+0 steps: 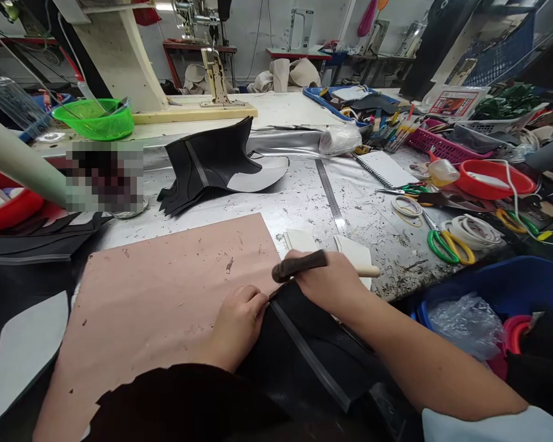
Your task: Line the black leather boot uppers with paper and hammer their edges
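My right hand (334,282) is closed around a hammer (301,265) with a dark head and a pale wooden handle that sticks out to the right. The hammer head hovers low over the edge of a black leather piece (299,350) with a grey strip along it. At that edge, my left hand (239,319) has its fingers pinched together on the leather. The leather reaches from the pink board (166,294) toward my lap, partly hidden by my right forearm. Beyond the hammer lie pale cut pieces (352,248).
A stack of black leather pieces (207,159) lies behind the board, near a steel ruler (329,190). Scissors (449,245), cord rolls (472,232), a notebook (387,169) and a red basin (495,179) crowd the right. A green bowl (94,120) stands back left; a blue bin (479,276) sits right.
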A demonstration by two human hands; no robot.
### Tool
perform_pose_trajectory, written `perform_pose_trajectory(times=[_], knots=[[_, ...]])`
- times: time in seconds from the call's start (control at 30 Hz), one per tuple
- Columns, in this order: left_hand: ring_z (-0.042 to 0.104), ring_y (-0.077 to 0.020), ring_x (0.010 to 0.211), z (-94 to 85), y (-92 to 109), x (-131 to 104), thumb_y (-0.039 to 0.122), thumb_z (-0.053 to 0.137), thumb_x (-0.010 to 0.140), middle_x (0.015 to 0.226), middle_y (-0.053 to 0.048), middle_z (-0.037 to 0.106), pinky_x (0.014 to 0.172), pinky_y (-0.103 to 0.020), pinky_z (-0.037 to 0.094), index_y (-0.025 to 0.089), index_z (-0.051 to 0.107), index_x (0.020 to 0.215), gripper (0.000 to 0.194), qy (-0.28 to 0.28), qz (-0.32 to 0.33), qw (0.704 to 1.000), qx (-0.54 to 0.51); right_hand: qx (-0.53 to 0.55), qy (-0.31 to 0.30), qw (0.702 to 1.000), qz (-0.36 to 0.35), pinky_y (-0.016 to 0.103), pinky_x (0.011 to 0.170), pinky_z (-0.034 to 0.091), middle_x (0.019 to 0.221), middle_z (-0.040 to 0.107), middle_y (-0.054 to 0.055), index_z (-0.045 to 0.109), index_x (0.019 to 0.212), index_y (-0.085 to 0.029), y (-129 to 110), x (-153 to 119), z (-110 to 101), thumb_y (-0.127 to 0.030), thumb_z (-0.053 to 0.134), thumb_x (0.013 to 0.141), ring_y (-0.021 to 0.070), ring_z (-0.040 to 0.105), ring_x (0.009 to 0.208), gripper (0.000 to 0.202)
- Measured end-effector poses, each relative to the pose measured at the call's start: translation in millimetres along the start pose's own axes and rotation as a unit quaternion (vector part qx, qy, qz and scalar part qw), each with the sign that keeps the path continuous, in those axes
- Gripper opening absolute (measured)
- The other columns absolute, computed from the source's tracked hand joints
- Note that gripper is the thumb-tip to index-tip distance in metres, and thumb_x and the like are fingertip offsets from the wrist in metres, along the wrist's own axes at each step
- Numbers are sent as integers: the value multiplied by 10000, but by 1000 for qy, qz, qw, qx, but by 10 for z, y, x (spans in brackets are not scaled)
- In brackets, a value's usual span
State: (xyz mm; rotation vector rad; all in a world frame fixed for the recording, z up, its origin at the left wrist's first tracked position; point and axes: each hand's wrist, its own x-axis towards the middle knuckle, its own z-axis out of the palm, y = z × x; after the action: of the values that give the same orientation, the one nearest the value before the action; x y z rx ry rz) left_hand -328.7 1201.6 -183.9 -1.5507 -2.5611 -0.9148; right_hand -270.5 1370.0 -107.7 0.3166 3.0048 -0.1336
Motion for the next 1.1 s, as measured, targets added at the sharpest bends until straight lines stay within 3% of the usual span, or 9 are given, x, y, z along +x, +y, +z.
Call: perform_pose_trajectory(times=[0.07,0.2,0.33,0.47,0.57,0.8,0.97,1.1], knots=[[501,-159,681,22,11,-23,124,391,859,747,-52,564,609,-293,442,160,584,727,237,10,30,999,42,18,8,1000,13,246,514,287,770,663,47,561,985,-196,-9,-18,-33,-194,344,853,168,601,665,254],[477,-157,666,40,30,-31,71,360,845,722,-50,542,594,-284,428,158,557,689,266,9,51,996,78,-28,-100,993,-62,263,487,264,697,658,60,600,785,-183,-3,-28,-66,-157,453,752,182,600,624,153],[480,-167,671,25,24,-11,67,370,845,724,-53,537,602,-294,431,149,549,689,251,-8,54,996,73,-26,-21,999,-22,265,466,236,677,649,38,579,870,-199,-22,-40,-45,-167,403,795,176,591,594,194],[516,-176,714,-78,27,-9,136,500,816,745,-38,559,639,-304,459,160,559,725,111,-30,-30,999,20,-21,-58,997,-47,266,465,234,710,654,61,571,913,-172,-79,-44,117,-151,396,799,180,603,624,210],[538,-154,709,-147,72,-53,71,534,775,722,-14,578,637,-266,469,172,571,726,118,-33,-71,996,-35,-26,-51,997,-45,265,476,230,707,656,65,568,909,-172,-111,-56,199,-156,393,808,185,613,641,203],[497,-161,649,-110,161,-193,10,379,831,679,-42,547,600,-285,458,146,568,729,254,-27,65,993,94,-28,-53,997,-49,260,469,213,645,640,34,568,851,-209,-148,-130,69,-157,378,811,186,612,614,201],[533,-158,745,-202,131,-195,29,475,802,780,-25,580,675,-283,479,187,598,854,207,-39,-29,999,-7,-30,-63,997,-20,254,462,218,681,650,34,564,915,-208,-134,-120,102,-201,395,817,188,604,599,195],[551,-142,729,-188,46,-184,44,493,791,759,-10,596,670,-266,480,182,596,788,172,-18,-71,993,-88,-54,-69,995,-41,260,472,230,683,649,52,584,891,-198,-113,-78,73,-169,408,799,199,606,619,201]])
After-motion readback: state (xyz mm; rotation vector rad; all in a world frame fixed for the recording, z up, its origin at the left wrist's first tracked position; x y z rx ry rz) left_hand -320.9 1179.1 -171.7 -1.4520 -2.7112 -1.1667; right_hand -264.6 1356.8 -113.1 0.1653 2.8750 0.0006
